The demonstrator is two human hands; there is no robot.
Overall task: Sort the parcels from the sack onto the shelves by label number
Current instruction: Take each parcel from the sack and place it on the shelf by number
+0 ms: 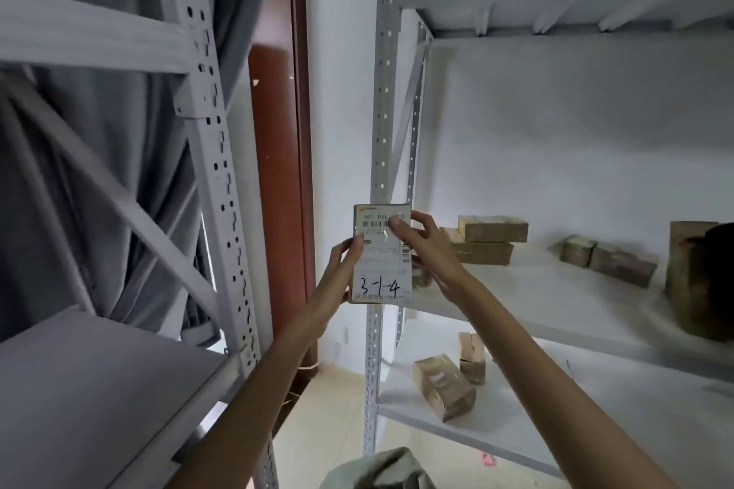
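Head view: the fingers (399,228) of the right hand (427,246) curl over the upper right edge of a small brown cardboard parcel with a white printed label (381,254), while the left hand (341,270) grasps its left edge, thumb on the label face. The parcel is held upright in the air in front of the grey perforated steel upright (383,91) of the right-hand rack. Its label bears the handwritten number 3-1-4. Behind it, the pale grey middle shelf (536,298) carries stacked brown boxes (486,242) near its left end and two more small brown boxes (607,260) further right. On the lower shelf (516,421), other brown parcels (445,387) lie near the left front corner. A greyish-green sack (377,468) sits at the bottom edge.
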